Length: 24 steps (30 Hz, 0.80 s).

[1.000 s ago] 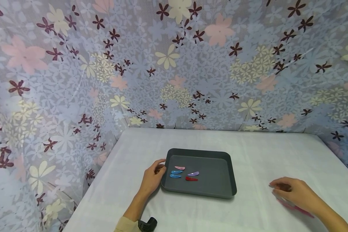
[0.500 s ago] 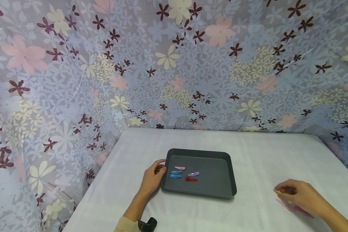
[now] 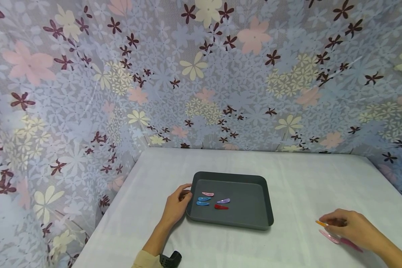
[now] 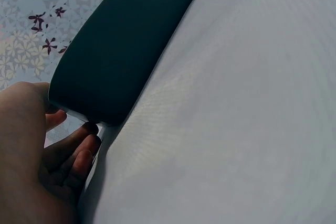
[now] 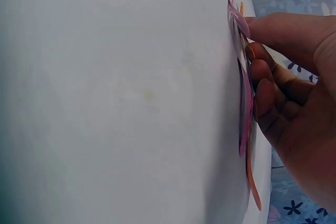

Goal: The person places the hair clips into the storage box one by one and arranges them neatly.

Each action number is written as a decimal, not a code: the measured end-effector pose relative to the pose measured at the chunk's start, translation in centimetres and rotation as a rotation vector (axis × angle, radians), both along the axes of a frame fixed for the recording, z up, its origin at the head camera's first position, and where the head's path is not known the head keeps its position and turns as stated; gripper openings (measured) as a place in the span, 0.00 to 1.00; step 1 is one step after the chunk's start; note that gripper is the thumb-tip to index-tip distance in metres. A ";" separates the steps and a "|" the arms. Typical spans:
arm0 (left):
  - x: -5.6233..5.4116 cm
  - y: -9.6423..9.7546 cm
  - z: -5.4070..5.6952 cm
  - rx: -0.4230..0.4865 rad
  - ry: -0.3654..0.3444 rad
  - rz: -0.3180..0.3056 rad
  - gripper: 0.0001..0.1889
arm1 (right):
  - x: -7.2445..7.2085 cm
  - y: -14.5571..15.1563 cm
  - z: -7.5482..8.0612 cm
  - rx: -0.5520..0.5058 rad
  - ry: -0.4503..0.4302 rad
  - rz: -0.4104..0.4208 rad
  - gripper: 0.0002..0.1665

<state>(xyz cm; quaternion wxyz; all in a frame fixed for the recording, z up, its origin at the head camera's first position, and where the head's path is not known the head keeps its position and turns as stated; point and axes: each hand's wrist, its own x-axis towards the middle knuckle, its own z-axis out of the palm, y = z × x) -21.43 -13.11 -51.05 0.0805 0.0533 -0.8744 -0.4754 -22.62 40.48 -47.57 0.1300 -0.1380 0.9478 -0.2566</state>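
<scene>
My left hand (image 3: 176,204) rests at the left end of a dark grey tray (image 3: 251,208), relaxed fingertips against its outer wall; the left wrist view shows them at the tray's corner (image 4: 105,66). Pink (image 3: 207,194), red (image 3: 221,206), lilac (image 3: 223,200) and two blue hair clips (image 3: 203,203) lie inside the tray. Far to its right, my right hand (image 3: 351,227) pinches an orange hair clip (image 3: 321,223) between thumb and forefinger, close over the table. Beneath that hand are a light pink clip (image 3: 328,236) and a dark pink clip (image 3: 351,244), partly hidden by it.
A white cloth covers the table (image 3: 294,193). Flowered curtain fabric (image 3: 221,93) hangs behind the table and on its left and right. Another orange-brown clip (image 5: 253,182) lies by the hand in the right wrist view. A black strap (image 3: 170,259) circles the left wrist.
My right hand has shifted slightly right and toward me, and the orange clip now shows at its fingertips. My left hand and the tray have stayed put.
</scene>
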 end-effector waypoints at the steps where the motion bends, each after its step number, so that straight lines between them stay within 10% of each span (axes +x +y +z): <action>1: 0.0 0.0 0.0 -0.001 0.000 0.000 0.17 | 0.0 0.1 0.0 -0.005 0.009 0.014 0.21; 24: -0.1 0.0 0.0 -0.004 0.010 -0.001 0.17 | 0.3 0.6 -0.2 -0.078 0.063 0.131 0.20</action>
